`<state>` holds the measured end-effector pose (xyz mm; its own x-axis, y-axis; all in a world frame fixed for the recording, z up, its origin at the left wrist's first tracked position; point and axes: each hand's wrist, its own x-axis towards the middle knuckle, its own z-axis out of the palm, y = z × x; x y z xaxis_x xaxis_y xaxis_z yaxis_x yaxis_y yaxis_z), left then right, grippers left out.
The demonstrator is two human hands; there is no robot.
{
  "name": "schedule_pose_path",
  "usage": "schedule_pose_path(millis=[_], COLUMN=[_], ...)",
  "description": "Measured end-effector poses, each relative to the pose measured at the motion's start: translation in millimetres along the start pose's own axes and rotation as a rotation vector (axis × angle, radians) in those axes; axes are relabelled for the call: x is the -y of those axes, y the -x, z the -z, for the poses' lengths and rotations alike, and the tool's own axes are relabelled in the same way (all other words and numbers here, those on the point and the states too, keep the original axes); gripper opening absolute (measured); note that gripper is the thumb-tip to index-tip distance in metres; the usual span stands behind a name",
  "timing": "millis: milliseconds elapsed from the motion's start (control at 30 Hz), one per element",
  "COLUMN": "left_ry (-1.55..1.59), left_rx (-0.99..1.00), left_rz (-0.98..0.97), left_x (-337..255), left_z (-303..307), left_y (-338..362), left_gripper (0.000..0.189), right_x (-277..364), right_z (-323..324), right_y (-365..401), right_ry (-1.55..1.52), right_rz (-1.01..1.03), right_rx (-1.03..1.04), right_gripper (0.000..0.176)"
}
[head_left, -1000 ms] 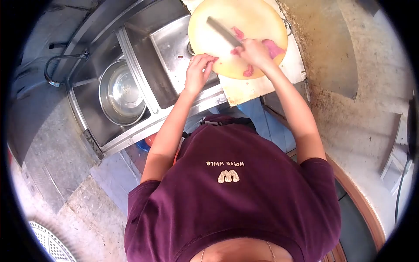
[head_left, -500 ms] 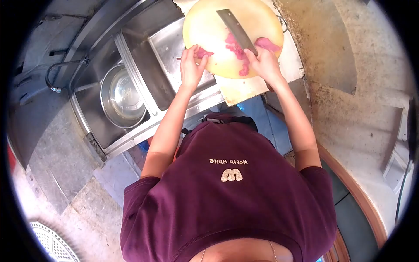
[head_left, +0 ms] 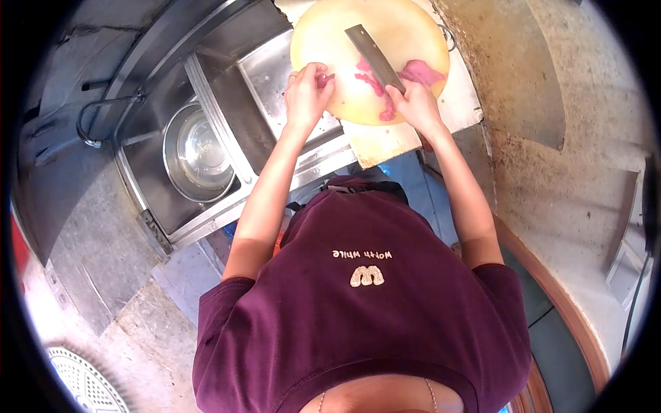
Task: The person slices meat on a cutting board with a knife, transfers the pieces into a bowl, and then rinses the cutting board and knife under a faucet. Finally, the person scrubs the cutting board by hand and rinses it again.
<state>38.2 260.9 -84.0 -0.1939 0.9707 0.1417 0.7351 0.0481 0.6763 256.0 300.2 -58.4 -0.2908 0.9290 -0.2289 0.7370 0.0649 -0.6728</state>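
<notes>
A round pale chopping board (head_left: 406,27) lies at the top of the view, with pink raw meat (head_left: 421,71) on it. My right hand (head_left: 413,103) grips the handle of a broad cleaver (head_left: 372,47), whose blade lies across the board over the meat. My left hand (head_left: 306,89) is at the board's left edge, fingers closed on a small piece of meat (head_left: 325,80).
A steel double sink (head_left: 227,117) lies left of the board, with a round metal bowl (head_left: 200,151) in its left basin. A curved tap (head_left: 96,117) stands at the far left. A gritty concrete ledge (head_left: 523,96) runs on the right. My maroon shirt fills the lower view.
The cleaver swung from a left-leaning slant to lying over the meat at mid-board. My left hand rose from the sink edge to the board's rim and closed on a meat piece.
</notes>
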Motion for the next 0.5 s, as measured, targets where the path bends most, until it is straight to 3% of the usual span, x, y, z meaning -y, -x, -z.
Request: schedule_pose_path(millis=[67, 167, 300, 400, 500], left_ry=[-0.226, -0.081, 0.088, 0.186, 0.145], left_rx=[-0.095, 0.108, 0.102, 0.07, 0.053], left_rz=[-0.183, -0.068, -0.207, -0.157, -0.319], left_x=[-5, -14, -7, 2, 4], left_z=[-5, -21, -25, -26, -25], left_y=[-1, 16, 33, 33, 25], left_gripper=[0.032, 0.033, 0.025, 0.02, 0.013], right_x=[4, -4, -3, 0, 13], right_z=[1, -9, -10, -11, -16], right_y=[2, 3, 8, 16, 26], right_ry=[0.02, 0.025, 0.097, 0.186, 0.3], right_rz=[-0.03, -0.019, -0.009, 0.033, 0.114], right_rx=[0.043, 0.053, 0.043, 0.047, 0.049], right_gripper=[0.024, 0.024, 0.025, 0.025, 0.022])
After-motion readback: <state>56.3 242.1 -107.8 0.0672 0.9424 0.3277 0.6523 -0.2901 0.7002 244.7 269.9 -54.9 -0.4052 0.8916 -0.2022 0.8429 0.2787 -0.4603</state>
